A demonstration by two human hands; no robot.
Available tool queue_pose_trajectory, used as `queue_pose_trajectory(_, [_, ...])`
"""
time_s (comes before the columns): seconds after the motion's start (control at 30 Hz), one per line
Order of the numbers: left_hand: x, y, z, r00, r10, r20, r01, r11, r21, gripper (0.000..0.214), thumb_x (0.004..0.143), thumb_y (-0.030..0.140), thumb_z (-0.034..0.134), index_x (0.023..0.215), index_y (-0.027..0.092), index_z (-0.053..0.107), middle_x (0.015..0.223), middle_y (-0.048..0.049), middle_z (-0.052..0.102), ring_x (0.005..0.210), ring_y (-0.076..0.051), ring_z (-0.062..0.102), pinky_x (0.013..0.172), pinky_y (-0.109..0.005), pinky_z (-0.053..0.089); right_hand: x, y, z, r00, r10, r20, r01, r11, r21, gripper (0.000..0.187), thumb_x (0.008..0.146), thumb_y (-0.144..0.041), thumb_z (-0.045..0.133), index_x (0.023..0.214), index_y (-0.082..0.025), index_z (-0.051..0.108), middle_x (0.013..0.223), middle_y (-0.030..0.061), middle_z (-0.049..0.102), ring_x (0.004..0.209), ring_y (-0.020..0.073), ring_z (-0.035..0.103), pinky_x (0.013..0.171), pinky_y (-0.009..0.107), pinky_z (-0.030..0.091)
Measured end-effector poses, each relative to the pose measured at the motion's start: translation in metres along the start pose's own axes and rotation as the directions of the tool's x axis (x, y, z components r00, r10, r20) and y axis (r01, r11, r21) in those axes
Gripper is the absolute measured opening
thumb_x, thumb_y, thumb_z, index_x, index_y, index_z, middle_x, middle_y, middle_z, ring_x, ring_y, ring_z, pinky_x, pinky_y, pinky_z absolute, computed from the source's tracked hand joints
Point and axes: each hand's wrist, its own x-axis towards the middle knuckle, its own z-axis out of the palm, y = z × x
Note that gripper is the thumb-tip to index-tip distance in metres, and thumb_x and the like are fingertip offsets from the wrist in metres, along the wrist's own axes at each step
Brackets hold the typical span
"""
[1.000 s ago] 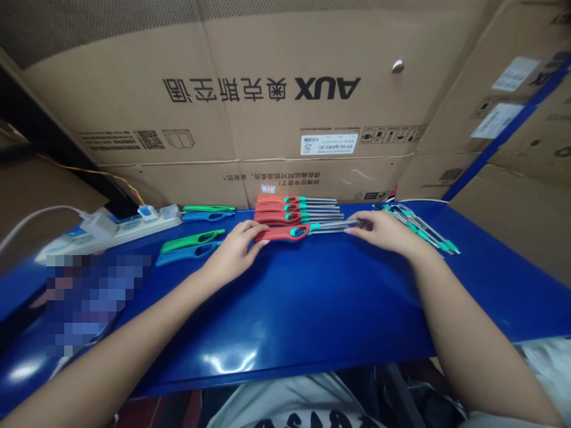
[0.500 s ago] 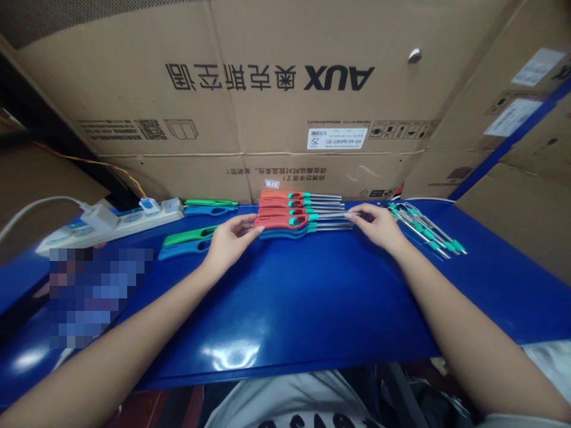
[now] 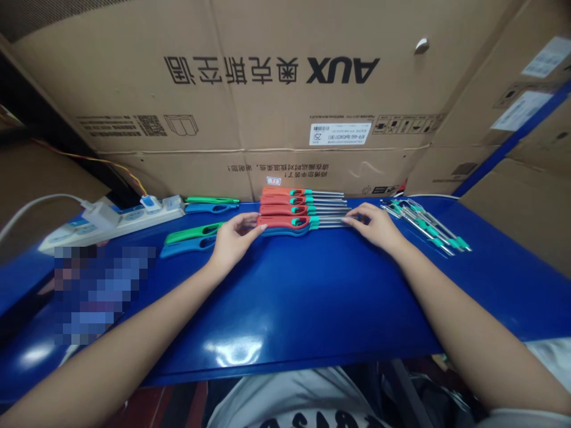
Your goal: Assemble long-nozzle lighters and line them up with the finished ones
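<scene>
My left hand [image 3: 234, 242] pinches the handle end of the front red stick lighter [image 3: 282, 222] between thumb and fingers. At the other end, my right hand [image 3: 373, 226] closes thumb and fingertips on the tip of its metal tube. Blue lighter handles [image 3: 289, 232] show just below and in front of the red one, partly covered by it. Behind it lies a row of orange and red lighters [image 3: 281, 201], stacked side by side with their turquoise collars and metal tubes pointing right.
Green and blue handles [image 3: 190, 245] without tubes lie left of my left hand, with more [image 3: 212, 208] behind. Metal tubes with turquoise collars [image 3: 435, 229] are piled at right. A white power strip [image 3: 129, 221] stands at left. Cardboard [image 3: 267, 119] walls the blue table's [image 3: 312, 309] back.
The front red lighter has come down closer onto the blue ones, both hands still at its ends. The view has shifted slightly.
</scene>
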Motion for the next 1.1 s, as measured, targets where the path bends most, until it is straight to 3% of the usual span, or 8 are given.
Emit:
queue_pose_trajectory(0.27, [-0.002, 0.002, 0.003, 1.000, 0.026, -0.004, -0.026, 0.999, 0.032, 0.050, 0.073, 0.051, 0.083, 0.107, 0.016, 0.074, 0.111, -0.0119, 0.077, 0.098, -0.026, 0.073, 0.092, -0.042, 0.060, 0.001, 0.004, -0.002, 0.991, 0.133, 0.003, -0.131, 0.979, -0.156, 0.043, 0.082, -0.063, 0.068, 0.085, -0.020, 0.067, 0.084, 0.0075, 0.066, 0.064, 0.0192, 0.057, 0.064, 0.034, 0.045])
queue_pose_trajectory(0.47, [-0.001, 0.002, 0.004, 1.000, 0.020, -0.006, -0.020, 0.999, 0.034, 0.052, 0.073, 0.054, 0.082, 0.107, 0.016, 0.073, 0.112, -0.0122, 0.077, 0.101, -0.026, 0.073, 0.094, -0.042, 0.060, 0.000, 0.000, -0.005, 0.975, 0.223, 0.021, -0.219, 0.968, -0.122, 0.044, 0.082, -0.065, 0.066, 0.078, -0.021, 0.068, 0.068, 0.0068, 0.069, 0.062, 0.0220, 0.061, 0.061, 0.034, 0.047])
queue_pose_trajectory(0.9, [0.003, -0.001, 0.004, 1.000, 0.021, 0.005, -0.021, 1.000, 0.017, 0.054, 0.073, 0.055, 0.082, 0.107, 0.014, 0.073, 0.112, -0.0134, 0.077, 0.101, -0.026, 0.073, 0.095, -0.042, 0.059, 0.002, -0.011, -0.007, 0.960, 0.280, -0.015, -0.280, 0.953, -0.113, 0.056, 0.078, -0.076, 0.062, 0.072, -0.021, 0.068, 0.066, 0.0092, 0.070, 0.062, 0.0239, 0.063, 0.061, 0.036, 0.048])
queue_pose_trajectory(1.1, [0.000, 0.002, 0.005, 0.999, 0.028, 0.019, -0.029, 0.999, 0.033, 0.054, 0.074, 0.055, 0.081, 0.109, 0.015, 0.071, 0.111, -0.0127, 0.077, 0.100, -0.026, 0.073, 0.094, -0.041, 0.059, 0.000, -0.011, -0.007, 0.966, 0.256, -0.029, -0.258, 0.958, -0.122, 0.050, 0.084, -0.068, 0.059, 0.071, -0.021, 0.068, 0.066, 0.0083, 0.071, 0.061, 0.0239, 0.065, 0.061, 0.035, 0.048])
